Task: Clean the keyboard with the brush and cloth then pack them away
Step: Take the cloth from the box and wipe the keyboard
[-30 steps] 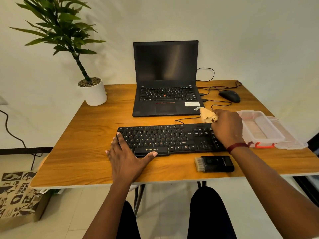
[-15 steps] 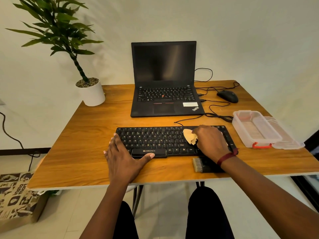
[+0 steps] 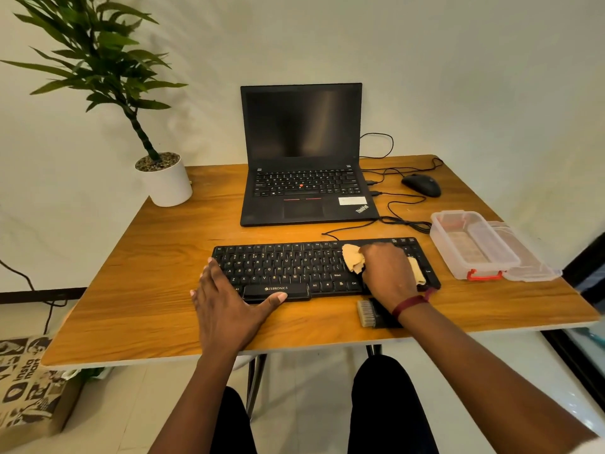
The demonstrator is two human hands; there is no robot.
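Keyboard (image 3: 278, 262) — right hand (image 3: 388, 270) grips cloth (image 3: 352, 262) on keys, left hand (image 3: 226, 306) flat at its edge.

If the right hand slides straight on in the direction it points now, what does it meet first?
Probably the black cable lying just behind the keyboard, then the front edge of the laptop. The right hand, gripping the cloth, points away and slightly left; depth is unclear.
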